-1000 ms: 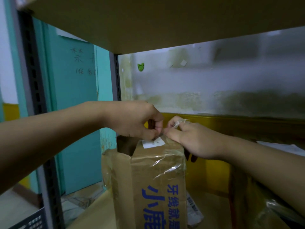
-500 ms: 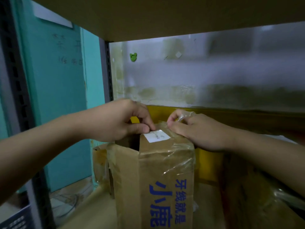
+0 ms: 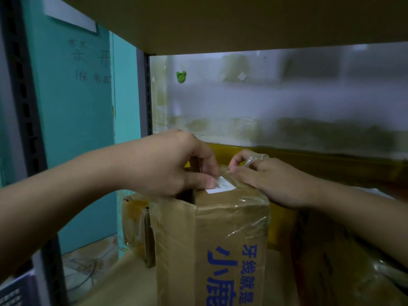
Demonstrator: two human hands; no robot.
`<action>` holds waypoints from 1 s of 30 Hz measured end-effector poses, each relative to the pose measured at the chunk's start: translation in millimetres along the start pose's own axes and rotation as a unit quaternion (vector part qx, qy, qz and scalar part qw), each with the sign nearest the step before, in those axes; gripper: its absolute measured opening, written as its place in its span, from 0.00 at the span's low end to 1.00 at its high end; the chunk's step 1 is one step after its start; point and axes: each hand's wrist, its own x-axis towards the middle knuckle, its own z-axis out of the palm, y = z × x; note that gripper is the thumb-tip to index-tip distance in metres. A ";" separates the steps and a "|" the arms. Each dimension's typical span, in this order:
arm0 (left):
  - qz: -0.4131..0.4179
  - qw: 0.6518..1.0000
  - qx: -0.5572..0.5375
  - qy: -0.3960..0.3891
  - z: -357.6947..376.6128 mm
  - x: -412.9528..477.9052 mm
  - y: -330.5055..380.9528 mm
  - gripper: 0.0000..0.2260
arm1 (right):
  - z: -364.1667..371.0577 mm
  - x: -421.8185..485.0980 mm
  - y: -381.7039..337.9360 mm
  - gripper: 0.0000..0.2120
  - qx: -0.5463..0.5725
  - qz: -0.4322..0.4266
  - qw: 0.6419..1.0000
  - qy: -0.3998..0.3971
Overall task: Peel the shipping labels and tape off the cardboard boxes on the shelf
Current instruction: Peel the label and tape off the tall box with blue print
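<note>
Shelf bay: tan board (image 3: 123,281), stained white back wall (image 3: 287,102), teal wall (image 3: 72,129) at left. Item: upright brown cardboard box with blue print (image 3: 220,239), centre of board; top flap gapes, interior dark, contents not visible. Small white paper label (image 3: 223,187) on its top, left edge pinched by left hand (image 3: 167,164). Right hand (image 3: 271,180) grasps crumpled clear tape (image 3: 254,157) at the top's far edge.

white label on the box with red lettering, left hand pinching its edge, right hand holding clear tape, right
Not quite: the head view shows the lettering on the cardboard box is blue, not red. The left hand does pinch the edge of the white label, and the right hand holds clear tape.
</note>
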 end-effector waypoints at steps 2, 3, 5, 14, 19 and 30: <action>0.006 1.000 0.006 -0.017 -4.5 4.3 5.4 0.07 | -0.4 0.1 -0.8 0.12 0.005 -0.001 1.000 -0.001; 0.004 0.999 0.011 -0.032 -7.5 7.5 7.8 0.06 | -0.4 0.1 -1.3 0.12 0.001 -0.002 1.000 -0.001; -0.003 0.998 0.018 -0.066 -13.8 14.7 11.6 0.05 | -0.5 0.3 -1.5 0.13 -0.010 -0.005 1.000 0.001; 0.000 0.997 -0.010 -0.079 -14.1 23.2 10.2 0.04 | 0.3 0.8 2.3 0.14 0.000 -0.003 1.000 0.006; 0.004 0.997 -0.021 -0.069 -12.0 24.7 8.5 0.05 | 1.1 3.4 2.6 0.12 0.012 -0.010 1.000 0.007; -0.029 0.988 -0.102 -0.112 -7.0 25.0 -5.3 0.03 | 0.9 5.3 6.8 0.11 0.009 -0.015 1.000 0.001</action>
